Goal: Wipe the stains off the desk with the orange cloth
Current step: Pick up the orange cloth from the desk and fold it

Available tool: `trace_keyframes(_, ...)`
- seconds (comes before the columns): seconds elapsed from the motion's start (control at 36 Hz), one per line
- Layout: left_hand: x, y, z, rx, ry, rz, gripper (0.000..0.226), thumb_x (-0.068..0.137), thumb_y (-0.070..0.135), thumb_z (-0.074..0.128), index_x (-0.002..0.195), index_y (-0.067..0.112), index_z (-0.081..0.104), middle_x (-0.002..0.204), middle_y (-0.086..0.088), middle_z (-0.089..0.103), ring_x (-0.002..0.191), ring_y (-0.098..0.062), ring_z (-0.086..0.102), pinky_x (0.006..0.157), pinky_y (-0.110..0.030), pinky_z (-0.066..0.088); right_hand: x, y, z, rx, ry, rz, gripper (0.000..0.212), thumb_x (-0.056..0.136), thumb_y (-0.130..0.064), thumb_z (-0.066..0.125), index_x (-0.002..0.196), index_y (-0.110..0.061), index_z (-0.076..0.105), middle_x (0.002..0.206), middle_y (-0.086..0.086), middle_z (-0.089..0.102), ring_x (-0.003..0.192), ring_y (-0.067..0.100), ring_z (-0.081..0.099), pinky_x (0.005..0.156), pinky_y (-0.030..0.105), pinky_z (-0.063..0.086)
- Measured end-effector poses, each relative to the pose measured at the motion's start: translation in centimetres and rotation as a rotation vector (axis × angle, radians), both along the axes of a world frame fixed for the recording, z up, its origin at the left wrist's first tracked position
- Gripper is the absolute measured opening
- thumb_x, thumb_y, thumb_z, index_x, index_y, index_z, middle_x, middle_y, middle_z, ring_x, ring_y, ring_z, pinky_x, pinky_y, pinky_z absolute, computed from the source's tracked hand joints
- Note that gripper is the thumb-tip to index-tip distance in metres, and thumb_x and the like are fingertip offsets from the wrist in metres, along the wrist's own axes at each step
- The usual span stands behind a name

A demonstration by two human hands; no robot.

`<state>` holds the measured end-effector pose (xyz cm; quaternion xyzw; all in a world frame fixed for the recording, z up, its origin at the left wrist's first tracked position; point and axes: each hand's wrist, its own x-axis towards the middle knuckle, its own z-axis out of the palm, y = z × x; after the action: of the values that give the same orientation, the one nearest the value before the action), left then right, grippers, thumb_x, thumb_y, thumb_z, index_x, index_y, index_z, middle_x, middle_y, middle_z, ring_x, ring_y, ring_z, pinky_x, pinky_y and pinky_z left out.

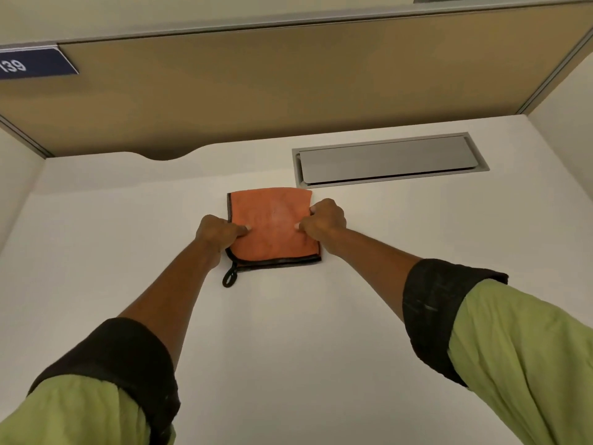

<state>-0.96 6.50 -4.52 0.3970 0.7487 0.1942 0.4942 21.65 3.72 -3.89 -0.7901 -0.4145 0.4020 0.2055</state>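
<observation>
Hands clamp the orange cloth (272, 223) at frame centre, left hand (218, 232) and right hand (324, 218) each in a closed grip, flat on the counter (417, 239). Risk: bunching, or snagging the grey cable hatch (390, 160) just above.

Sign (37, 64) at far left: cut by frame edge, reads "39" after a partial digit. Cloth (272, 226) side edges hidden under both hands. Stains on desk (385, 284): cannot tell.

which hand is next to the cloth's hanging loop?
The left hand, gripping the orange cloth at its left edge just above the black loop; the right hand holds the opposite edge.
</observation>
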Motion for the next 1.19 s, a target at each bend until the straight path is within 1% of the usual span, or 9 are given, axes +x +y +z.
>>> trace_keyframes(0.17,-0.3,-1.6,1.2,0.002,-0.148,0.018,0.029,0.082,0.016,0.096,0.095,0.007,0.071,0.102,-0.004,0.074,0.093,-0.021,0.069,0.074,-0.03,0.054,2.5,-1.7,0.4,0.021,0.306,-0.232,0.026,0.076,-0.012,0.094,0.096,-0.012,0.077,0.107,0.007,0.079,0.094,0.02,0.075,0.079,0.03,0.063)
trace_keyframes(0.33,1.1,-3.7,3.3,0.103,-0.236,-0.002,0.031,0.083,0.015,0.095,0.101,0.003,0.074,0.11,-0.012,0.079,0.103,-0.029,0.075,0.082,-0.033,0.061,6.2,-6.0,1.9,0.148,0.429,-0.327,0.047,0.075,-0.006,0.093,0.117,-0.01,0.072,0.11,0.013,0.079,0.105,0.029,0.077,0.088,0.037,0.063)
trace_keyframes(0.47,4.9,-6.3,5.1,0.241,-0.225,-0.046,0.047,0.079,0.009,0.096,0.119,0.009,0.071,0.095,0.001,0.077,0.092,-0.012,0.074,0.056,-0.009,0.054,9.7,-12.1,4.1,0.33,0.293,-0.167,0.078,0.082,-0.006,0.088,0.146,-0.032,0.054,0.101,0.011,0.077,0.097,0.022,0.074,0.089,0.029,0.056)
trace_keyframes(0.58,8.2,-9.3,5.8,0.309,-0.213,-0.214,0.065,0.078,0.008,0.097,0.132,0.026,0.064,0.082,0.014,0.082,0.085,-0.001,0.078,0.064,-0.006,0.055,12.9,-17.8,4.9,0.344,0.15,-0.106,0.064,0.083,-0.006,0.087,0.139,-0.029,0.068,0.111,-0.001,0.074,0.102,0.023,0.07,0.094,0.032,0.057)
trace_keyframes(0.69,11.6,-12.9,6.0,0.374,-0.136,-0.418,0.052,0.075,0.011,0.099,0.118,0.033,0.08,0.098,0.005,0.086,0.102,-0.011,0.08,0.095,-0.031,0.061,16.4,-23.1,4.7,0.315,-0.05,-0.068,0.066,0.08,-0.015,0.091,0.14,-0.027,0.066,0.12,-0.007,0.067,0.11,0.018,0.061,0.096,0.027,0.047)
trace_keyframes(0.86,17.6,-17.9,6.7,0.486,0.03,-0.583,0.038,0.071,0.019,0.101,0.099,0.038,0.084,0.093,0.023,0.081,0.101,0.009,0.071,0.092,-0.007,0.041,20.7,-31.2,4.5,0.301,-0.295,-0.06,0.035,0.083,-0.028,0.088,0.115,-0.027,0.075,0.102,-0.001,0.064,0.107,0.025,0.055,0.081,0.035,0.048)
trace_keyframes(1.06,24.6,-21.9,7.9,0.569,0.004,-0.678,0.038,0.077,0.017,0.098,0.095,0.041,0.074,0.12,0.013,0.068,0.117,0.005,0.055,0.094,-0.012,0.04,23.8,-39.7,4.7,0.349,-0.053,-0.198,0.028,0.081,-0.022,0.091,0.101,-0.019,0.071,0.111,-0.006,0.07,0.103,0.013,0.068,0.089,0.024,0.058)
trace_keyframes(1.11,26.1,-22.8,8.0,0.514,-0.105,-0.729,0.033,0.082,0.012,0.094,0.098,0.033,0.074,0.127,0.014,0.074,0.129,0.002,0.06,0.095,-0.009,0.045,24.5,-41.9,4.7,0.336,0.056,-0.25,0.024,0.086,-0.022,0.088,0.097,-0.022,0.066,0.108,-0.011,0.076,0.099,0.006,0.072,0.084,0.011,0.056)
trace_keyframes(1.19,28.3,-24.0,7.9,0.418,-0.199,-0.827,0.02,0.09,0.01,0.087,0.1,0.017,0.071,0.124,0.013,0.08,0.131,-0.002,0.067,0.096,-0.017,0.054,25.4,-44.7,4.4,0.349,0.153,-0.335,0.023,0.089,-0.021,0.085,0.094,-0.021,0.061,0.095,-0.007,0.077,0.087,0.008,0.073,0.074,0.013,0.055)
